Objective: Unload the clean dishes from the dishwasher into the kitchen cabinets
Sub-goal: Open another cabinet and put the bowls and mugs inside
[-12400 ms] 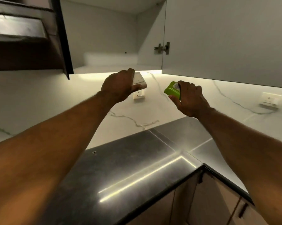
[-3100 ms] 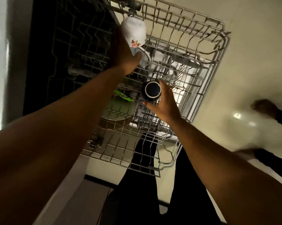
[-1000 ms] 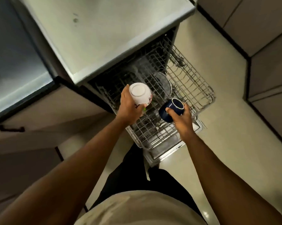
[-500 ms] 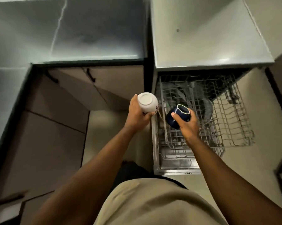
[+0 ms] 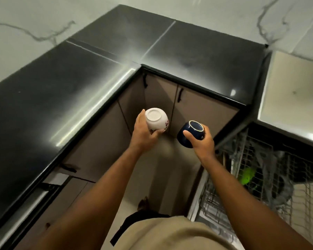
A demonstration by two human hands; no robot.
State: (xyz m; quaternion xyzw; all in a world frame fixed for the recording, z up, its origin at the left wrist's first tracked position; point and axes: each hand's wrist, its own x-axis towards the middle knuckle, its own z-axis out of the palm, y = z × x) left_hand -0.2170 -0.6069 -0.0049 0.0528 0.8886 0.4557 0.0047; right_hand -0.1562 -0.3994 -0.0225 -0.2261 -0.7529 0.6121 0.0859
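**Two cups in hand, off the rack**

White floral cup [image 5: 155, 118] is base-up, gripped by our left hand [image 5: 143, 134] with fingers curled round its side. Dark blue cup [image 5: 195, 128] sits at its 3 o'clock, near but apart, also base-up and clamped in our right hand [image 5: 203, 144]. We hold both in the air in front of the corner base cabinets [image 5: 197, 112]. Black worktop [image 5: 62, 87] wraps from 9 to 1 o'clock. Dishwasher rack [image 5: 213, 201] stands out at 4 o'clock, with a green item [image 5: 247, 176] inside.
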